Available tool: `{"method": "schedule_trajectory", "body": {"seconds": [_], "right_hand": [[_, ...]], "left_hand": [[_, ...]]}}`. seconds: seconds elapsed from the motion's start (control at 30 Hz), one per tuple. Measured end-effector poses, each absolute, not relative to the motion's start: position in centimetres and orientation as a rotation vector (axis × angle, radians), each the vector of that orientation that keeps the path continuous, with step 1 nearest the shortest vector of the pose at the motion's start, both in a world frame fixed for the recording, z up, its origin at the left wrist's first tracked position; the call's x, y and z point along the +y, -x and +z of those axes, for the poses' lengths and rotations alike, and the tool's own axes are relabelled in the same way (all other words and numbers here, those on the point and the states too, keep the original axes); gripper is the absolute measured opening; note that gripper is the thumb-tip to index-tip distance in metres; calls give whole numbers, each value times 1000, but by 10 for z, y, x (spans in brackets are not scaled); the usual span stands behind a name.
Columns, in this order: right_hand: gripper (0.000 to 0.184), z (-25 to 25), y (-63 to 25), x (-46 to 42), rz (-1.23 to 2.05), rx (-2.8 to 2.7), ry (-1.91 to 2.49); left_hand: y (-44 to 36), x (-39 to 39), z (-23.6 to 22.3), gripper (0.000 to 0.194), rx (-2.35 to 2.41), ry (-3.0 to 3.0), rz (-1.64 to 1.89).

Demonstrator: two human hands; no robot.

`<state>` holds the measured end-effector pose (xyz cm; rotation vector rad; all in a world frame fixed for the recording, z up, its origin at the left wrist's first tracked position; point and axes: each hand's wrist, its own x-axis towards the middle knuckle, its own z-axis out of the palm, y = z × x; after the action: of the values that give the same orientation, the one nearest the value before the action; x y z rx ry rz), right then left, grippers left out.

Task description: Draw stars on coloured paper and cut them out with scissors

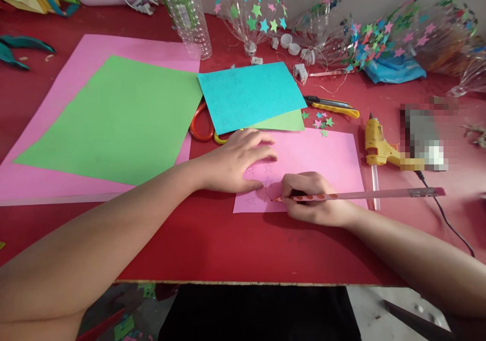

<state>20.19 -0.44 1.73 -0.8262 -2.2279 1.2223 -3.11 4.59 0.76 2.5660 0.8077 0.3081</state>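
A pink sheet of paper (322,154) lies on the red table, with several small stars drawn in pencil on its left part. My right hand (313,197) is closed around a long pink pencil (364,195), its tip touching the paper beside a partly drawn star. Flat on the sheet's left side rests my left hand (243,161), fingers spread and holding nothing. Just beyond it are a blue sheet with pencil marks (250,95) and a green piece (284,121) under it. Scissors with a red handle (202,123) are partly hidden beneath the blue sheet.
To the left, a large green sheet (114,118) covers pink paper (76,73). A yellow glue gun (374,141) and a utility knife (332,105) lie right. Along the back stand a plastic bottle (188,17) and star-covered clear plastic shapes (250,9). The table's front edge (228,282) is near.
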Motion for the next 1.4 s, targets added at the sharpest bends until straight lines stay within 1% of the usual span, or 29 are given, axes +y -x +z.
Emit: {"method": "schedule_trajectory", "body": {"seconds": [0.73, 1.03, 1.4], "right_hand": [[15, 16, -199, -7, 1165, -2263, 838], [14, 13, -198, -8, 1059, -2321, 805], [14, 13, -200, -10, 1069, -2333, 800]], "left_hand": [[31, 46, 8, 48, 814, -2574, 301], [30, 46, 8, 49, 823, -2574, 288], [30, 46, 9, 49, 818, -2570, 291]]}}
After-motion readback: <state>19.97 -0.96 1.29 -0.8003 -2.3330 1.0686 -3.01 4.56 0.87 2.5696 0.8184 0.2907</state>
